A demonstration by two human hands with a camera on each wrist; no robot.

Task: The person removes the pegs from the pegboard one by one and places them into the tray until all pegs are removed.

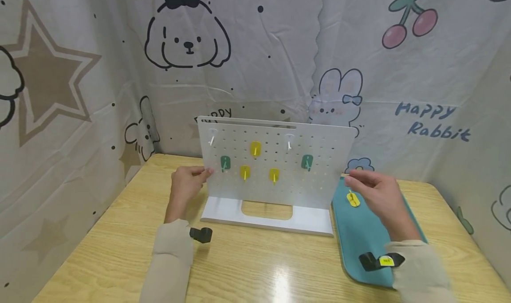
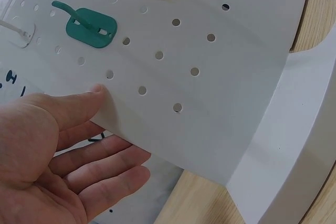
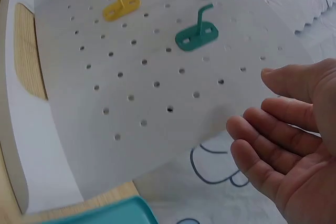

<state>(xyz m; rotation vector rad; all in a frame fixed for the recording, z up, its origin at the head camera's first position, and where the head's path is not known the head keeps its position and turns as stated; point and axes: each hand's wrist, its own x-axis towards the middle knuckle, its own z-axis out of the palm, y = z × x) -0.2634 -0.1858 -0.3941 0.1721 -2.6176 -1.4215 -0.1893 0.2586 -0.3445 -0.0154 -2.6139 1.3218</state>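
Observation:
A white pegboard (image 1: 223, 187) stands upright on a white base (image 1: 223, 210) with a cut-out. My left hand (image 1: 186, 183) pinches its left edge, thumb on the front face and fingertips partly hidden behind. Beside the right edge is my right hand (image 1: 377, 192); in the right wrist view this hand (image 3: 294, 129) has loosely bent fingers with nothing between them. On the board are a left green hook (image 1: 225, 163), a right green hook (image 1: 307, 162), three yellow hooks, one (image 1: 255, 149) above the others, and two whitish hooks, one (image 1: 289, 142) at upper right.
A teal tray (image 1: 359, 241) lies on the wooden table (image 1: 239, 267) to the right of the board, partly under my right arm. Another yellow hook (image 1: 353, 198) is over the tray's far part. Printed cloth (image 1: 271, 81) hangs behind and along both sides.

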